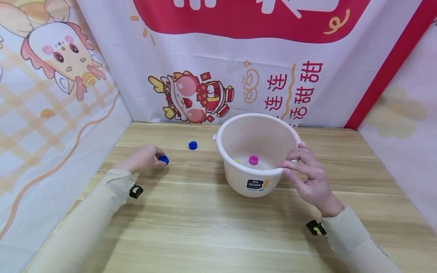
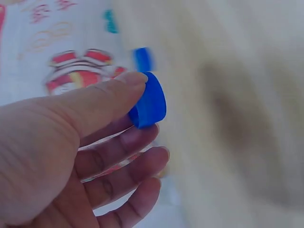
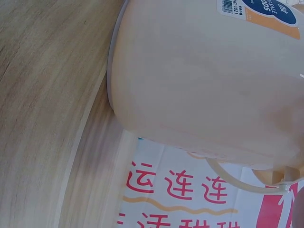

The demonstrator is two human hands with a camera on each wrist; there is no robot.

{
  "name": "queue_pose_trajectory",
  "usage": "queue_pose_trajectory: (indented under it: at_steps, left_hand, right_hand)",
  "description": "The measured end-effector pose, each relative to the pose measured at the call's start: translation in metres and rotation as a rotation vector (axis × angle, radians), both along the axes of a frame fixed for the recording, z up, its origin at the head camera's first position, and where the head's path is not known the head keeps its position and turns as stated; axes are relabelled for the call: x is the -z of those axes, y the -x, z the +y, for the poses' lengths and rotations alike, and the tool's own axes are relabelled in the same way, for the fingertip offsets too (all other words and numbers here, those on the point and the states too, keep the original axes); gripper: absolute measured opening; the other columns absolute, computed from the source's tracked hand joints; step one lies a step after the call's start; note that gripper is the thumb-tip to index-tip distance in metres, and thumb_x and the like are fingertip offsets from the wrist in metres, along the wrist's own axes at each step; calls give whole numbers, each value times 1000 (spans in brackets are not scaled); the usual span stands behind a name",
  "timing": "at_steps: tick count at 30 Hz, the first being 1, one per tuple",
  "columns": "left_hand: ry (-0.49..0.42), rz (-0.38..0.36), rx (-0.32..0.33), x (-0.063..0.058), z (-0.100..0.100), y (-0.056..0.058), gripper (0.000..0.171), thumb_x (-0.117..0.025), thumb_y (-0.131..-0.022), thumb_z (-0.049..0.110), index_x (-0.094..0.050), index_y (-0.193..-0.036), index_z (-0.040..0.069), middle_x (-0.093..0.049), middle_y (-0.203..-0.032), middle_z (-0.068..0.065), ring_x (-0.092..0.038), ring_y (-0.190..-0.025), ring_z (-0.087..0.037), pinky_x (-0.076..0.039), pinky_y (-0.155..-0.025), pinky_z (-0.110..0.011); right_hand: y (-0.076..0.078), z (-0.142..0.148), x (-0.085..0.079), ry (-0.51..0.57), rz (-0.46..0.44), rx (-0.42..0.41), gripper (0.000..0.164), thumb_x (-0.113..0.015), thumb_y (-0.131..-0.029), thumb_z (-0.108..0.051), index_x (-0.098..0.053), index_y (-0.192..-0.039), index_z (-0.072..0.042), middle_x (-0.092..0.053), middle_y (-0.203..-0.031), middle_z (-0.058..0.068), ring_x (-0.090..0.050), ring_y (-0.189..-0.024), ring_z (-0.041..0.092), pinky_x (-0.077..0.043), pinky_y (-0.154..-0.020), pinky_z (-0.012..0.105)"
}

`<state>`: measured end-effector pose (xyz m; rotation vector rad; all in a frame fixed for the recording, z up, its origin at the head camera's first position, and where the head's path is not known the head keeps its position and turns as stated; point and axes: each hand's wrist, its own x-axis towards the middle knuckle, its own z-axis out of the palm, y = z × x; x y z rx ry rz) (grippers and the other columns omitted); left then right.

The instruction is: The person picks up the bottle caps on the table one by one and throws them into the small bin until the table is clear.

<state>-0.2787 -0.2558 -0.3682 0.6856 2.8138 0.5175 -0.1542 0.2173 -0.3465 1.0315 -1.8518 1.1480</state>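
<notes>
My left hand (image 1: 145, 159) pinches a blue bottle cap (image 2: 153, 102) between thumb and index finger, held over the left part of the table; the other fingers are loosely bent. A second blue cap (image 1: 192, 145) lies on the wood farther back, to the right of that hand. My right hand (image 1: 308, 174) grips the right side of the rim of a white plastic bucket (image 1: 235, 172). Inside the bucket, a pink cap (image 1: 253, 160) lies on the bottom, and a bit of something yellow (image 1: 237, 162) shows past the near rim.
The wooden table (image 1: 191, 227) ends at a printed cloth backdrop (image 1: 136, 87) behind the bucket. Cloth walls (image 1: 403, 113) stand on both sides. In the right wrist view the bucket's curved handle (image 3: 237, 183) hangs at its side.
</notes>
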Motion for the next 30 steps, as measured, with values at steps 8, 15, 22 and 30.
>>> queue_pose_trajectory:
  at_steps: [8,15,22,30]
  left_hand:
    - [-10,178,40,-81,35,-16,21,-75,-90,17,-74,-106,3,-70,-89,-4,-62,-74,-17,-54,-66,-35]
    - [36,329,116,-147,90,-42,41,-79,-87,23,-69,-124,7,-69,-105,-8,-65,-89,-22,-56,-79,-37]
    - [51,363,268,-186,150,-56,46,-78,-86,29,-68,-127,11,-67,-107,-5,-61,-94,-18,-53,-82,-33]
    - [51,356,377,-199,197,-55,41,-74,-90,30,-69,-126,11,-66,-111,-3,-57,-100,-17,-49,-88,-31]
  right_hand:
    - [-2,-3,-2,-5,-11,0,34,-64,-98,-29,-75,-91,2,-62,-92,16,-52,-100,31,-22,-114,58]
    - [-1,-4,-1,-7,-7,-4,34,-64,-98,-29,-75,-90,3,-62,-92,17,-52,-100,31,-22,-114,58]
    - [1,-3,-1,12,10,-8,34,-64,-98,-28,-75,-89,4,-61,-91,17,-51,-99,31,-24,-114,56]
    - [-2,-2,-2,8,1,-6,32,-65,-98,-26,-75,-90,3,-61,-91,17,-51,-99,31,-23,-114,57]
